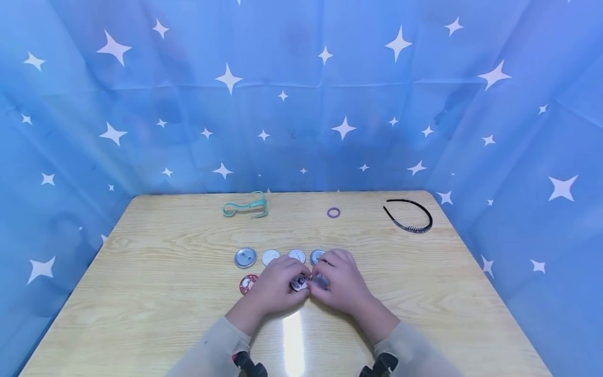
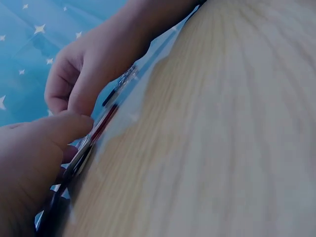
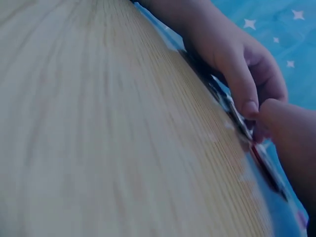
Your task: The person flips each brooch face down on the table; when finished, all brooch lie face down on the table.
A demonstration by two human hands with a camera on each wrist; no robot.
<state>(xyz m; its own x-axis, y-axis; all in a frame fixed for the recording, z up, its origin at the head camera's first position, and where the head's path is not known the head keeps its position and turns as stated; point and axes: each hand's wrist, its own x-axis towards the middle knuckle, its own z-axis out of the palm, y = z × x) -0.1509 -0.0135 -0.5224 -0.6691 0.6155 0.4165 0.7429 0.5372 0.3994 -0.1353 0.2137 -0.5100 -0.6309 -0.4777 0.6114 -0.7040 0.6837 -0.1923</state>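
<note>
A small round button badge [image 1: 299, 283] with a dark and white print lies between the hands in the head view. My left hand [image 1: 279, 283] holds it by thumb and fingers from the left. My right hand [image 1: 341, 280] pinches at its right edge, fingertips close to the left ones. Under the curled right fingers shows a greyish round piece [image 1: 321, 281], partly hidden. A red printed badge [image 1: 248, 284] lies beside the left wrist. Both wrist views show the fingertips meeting just above the table, badges edge-on beneath.
Behind the hands runs a row of round pieces: a silver badge back [image 1: 245, 257], white discs [image 1: 270, 256] and another silver one [image 1: 317, 256]. Farther back lie a turquoise looped item [image 1: 246, 206], a purple ring [image 1: 333, 212] and a black headband [image 1: 414, 228].
</note>
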